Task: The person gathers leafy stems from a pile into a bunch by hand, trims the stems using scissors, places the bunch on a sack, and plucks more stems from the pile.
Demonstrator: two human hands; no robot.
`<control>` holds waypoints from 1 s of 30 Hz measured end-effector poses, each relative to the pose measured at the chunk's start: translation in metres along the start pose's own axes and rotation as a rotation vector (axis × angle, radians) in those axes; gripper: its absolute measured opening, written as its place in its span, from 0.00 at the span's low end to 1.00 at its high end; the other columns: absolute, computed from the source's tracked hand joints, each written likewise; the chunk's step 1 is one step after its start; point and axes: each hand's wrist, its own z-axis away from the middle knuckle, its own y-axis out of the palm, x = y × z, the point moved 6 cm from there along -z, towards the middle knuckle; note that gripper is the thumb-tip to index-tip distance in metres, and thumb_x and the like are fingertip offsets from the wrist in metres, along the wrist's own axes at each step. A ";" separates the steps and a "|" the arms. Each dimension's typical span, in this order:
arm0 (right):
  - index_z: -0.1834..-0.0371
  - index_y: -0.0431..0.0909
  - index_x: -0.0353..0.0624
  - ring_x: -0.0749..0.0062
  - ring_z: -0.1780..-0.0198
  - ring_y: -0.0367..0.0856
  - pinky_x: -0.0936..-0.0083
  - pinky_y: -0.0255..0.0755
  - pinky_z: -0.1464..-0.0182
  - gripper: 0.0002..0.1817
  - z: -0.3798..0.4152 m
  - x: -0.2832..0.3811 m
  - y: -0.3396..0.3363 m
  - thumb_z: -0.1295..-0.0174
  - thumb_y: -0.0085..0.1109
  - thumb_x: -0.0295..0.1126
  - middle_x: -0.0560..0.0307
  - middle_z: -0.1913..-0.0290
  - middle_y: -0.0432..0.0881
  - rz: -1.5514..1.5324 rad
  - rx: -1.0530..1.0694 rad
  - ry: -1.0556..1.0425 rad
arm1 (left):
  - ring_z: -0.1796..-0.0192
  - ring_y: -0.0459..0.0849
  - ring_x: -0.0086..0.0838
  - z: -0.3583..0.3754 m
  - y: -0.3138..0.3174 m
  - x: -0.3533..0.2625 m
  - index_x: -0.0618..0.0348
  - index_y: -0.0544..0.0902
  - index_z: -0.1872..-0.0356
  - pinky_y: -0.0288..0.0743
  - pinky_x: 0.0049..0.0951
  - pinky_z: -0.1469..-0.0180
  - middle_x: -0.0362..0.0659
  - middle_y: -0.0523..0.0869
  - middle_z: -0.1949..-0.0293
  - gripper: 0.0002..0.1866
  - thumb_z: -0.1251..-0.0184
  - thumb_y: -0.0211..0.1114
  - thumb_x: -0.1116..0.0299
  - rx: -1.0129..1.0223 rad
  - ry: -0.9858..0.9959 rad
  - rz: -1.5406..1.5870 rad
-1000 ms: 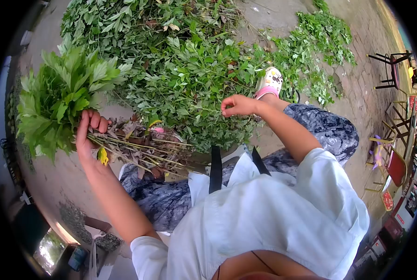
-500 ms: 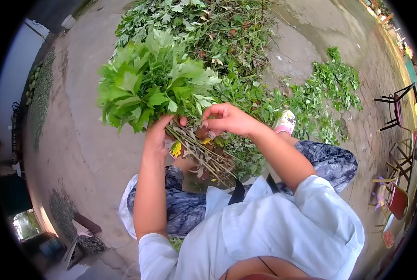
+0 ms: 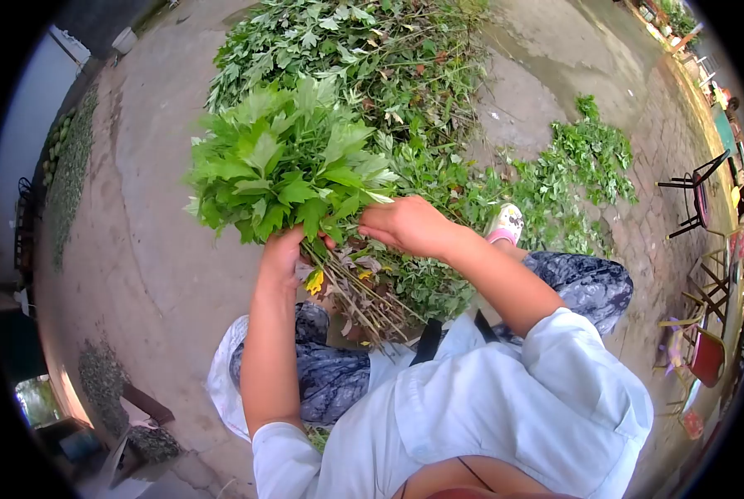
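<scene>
A full bunch of leafy green stems (image 3: 282, 170) is in my left hand (image 3: 285, 256), whose fingers are wrapped round it just under the leaves. Its bare brown stalks (image 3: 370, 301) slant down to the right, toward my lap. A yellow leaf (image 3: 314, 281) and some withered brown leaves hang among the stalks. My right hand (image 3: 409, 226) is at the right side of the bunch, fingers pinched together against the lower leaves. What lies between those fingertips is hidden.
A large heap of cut greenery (image 3: 364, 62) lies on the concrete ground ahead, reaching toward my feet. More leafy sprigs (image 3: 592, 154) are spread at the right, beyond my shoe (image 3: 506, 223). A dark chair (image 3: 698, 193) and a red-backed chair (image 3: 707, 358) stand at the far right.
My right hand has turned knuckles-up and its fingers have moved up from the withered stalks to the lower leaves. The bunch appears slightly lower and further right, still in my left hand.
</scene>
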 end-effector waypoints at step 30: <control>0.66 0.75 0.39 0.54 0.74 0.75 0.65 0.70 0.72 0.09 -0.007 0.012 -0.023 0.44 0.49 0.32 0.50 0.73 0.75 0.020 -0.302 0.297 | 0.62 0.78 0.28 -0.035 0.048 0.015 0.62 0.77 0.61 0.73 0.26 0.60 0.42 0.80 0.63 0.11 0.45 0.62 0.71 -0.022 0.037 0.114</control>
